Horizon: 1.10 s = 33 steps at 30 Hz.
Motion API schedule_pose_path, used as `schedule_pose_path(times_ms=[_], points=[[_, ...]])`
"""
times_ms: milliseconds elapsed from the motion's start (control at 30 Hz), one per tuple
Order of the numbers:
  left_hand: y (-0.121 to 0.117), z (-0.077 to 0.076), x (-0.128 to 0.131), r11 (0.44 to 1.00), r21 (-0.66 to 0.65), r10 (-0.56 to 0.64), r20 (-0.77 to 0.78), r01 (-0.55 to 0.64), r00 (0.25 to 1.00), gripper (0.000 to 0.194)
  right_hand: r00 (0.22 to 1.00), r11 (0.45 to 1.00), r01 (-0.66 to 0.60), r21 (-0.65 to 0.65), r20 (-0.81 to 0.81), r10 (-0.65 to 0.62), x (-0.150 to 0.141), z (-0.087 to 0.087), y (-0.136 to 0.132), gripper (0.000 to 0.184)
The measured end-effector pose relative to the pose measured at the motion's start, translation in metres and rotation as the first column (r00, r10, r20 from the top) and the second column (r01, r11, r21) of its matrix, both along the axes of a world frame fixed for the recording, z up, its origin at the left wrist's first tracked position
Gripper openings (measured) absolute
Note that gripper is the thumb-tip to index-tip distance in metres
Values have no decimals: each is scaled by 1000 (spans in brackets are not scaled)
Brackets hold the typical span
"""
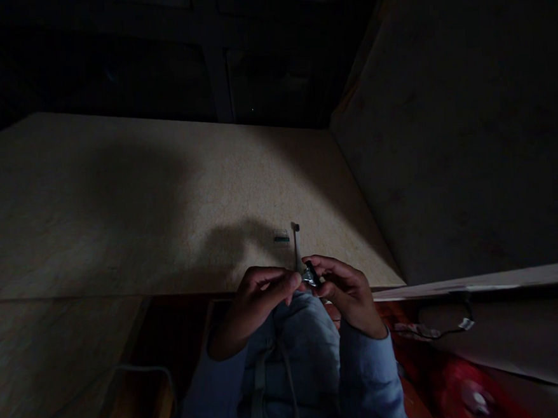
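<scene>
Holds a small black-and-silver piece (310, 274) between both hands, close to the front edge of a pale countertop (220, 181). Pinches the shiny end between thumb and fingertips of the left hand (263, 294); grips the black end with the right hand (349, 290), thumb nearer the body and fingers farther off. Cannot tell, in such dim light, whether to call the piece one part or two.

Has a slim pale stick (297, 249) with a dark tip lying on the countertop just beyond the fingers, and a small clear item (281, 237) with a dark teal band just left of the stick.

Could drop the piece over the edge, onto the pale blue clothing (306, 325) below or past it, with any loosening of both pinches. Could slip off the shiny end, probably smooth, or jerk the piece loose by pulling too hard. Could nudge the stick or the clear item with a knuckle, given their nearness. Could lose sight of a fallen part easily, with a dark shadow (236, 240) across the countertop and deep gloom underneath.
</scene>
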<state>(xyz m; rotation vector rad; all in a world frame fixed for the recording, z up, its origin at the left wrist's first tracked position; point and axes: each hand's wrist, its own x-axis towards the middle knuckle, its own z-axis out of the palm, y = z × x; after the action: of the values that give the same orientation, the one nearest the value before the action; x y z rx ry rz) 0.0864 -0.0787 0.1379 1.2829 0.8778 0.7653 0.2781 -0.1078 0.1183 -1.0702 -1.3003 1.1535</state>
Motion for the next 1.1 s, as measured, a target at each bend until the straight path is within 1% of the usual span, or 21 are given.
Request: schedule_pose_path(times_ms=[133,200,300,400,467,633,700,767,900,967,1100], points=[[-2,3,3,1000,28,13,-23,-13,1000,46,1000,1000,16,10,-24,-16,3,-1,1,44],[-3,5,4,1000,28,1,-23,0,1000,46,999,1000,6,13,-41,-5,4,-1,1,41],[-3,6,5,1000,21,-15,-13,15,1000,46,999,1000,-13,25,-39,14,8,-1,0,42],[-2,4,5,999,6,-42,-7,42,999,45,999,998,-34,47,-12,34,13,-4,0,44],[-1,1,5,998,20,-57,-17,58,998,45,999,997,-41,61,17,40,15,-6,-1,43],[-1,-2,6,995,103,-12,-54,18,998,44,996,996,-37,78,82,30,17,-6,1,42],[-2,0,6,993,119,-16,-66,24,998,44,997,995,-37,89,69,31,16,-5,1,40],[-2,4,5,993,108,-46,-83,55,995,42,999,995,-31,93,40,27,16,-4,1,40],[-1,9,1,991,85,-97,-89,104,991,43,1000,999,19,38,-21,-18,14,-5,-1,49],[0,8,0,993,90,-75,-68,81,995,44,998,999,38,12,-56,-38,13,-6,-1,50],[2,4,1,996,89,-6,-18,8,1000,44,994,998,65,25,-92,-62,12,-8,0,44]])
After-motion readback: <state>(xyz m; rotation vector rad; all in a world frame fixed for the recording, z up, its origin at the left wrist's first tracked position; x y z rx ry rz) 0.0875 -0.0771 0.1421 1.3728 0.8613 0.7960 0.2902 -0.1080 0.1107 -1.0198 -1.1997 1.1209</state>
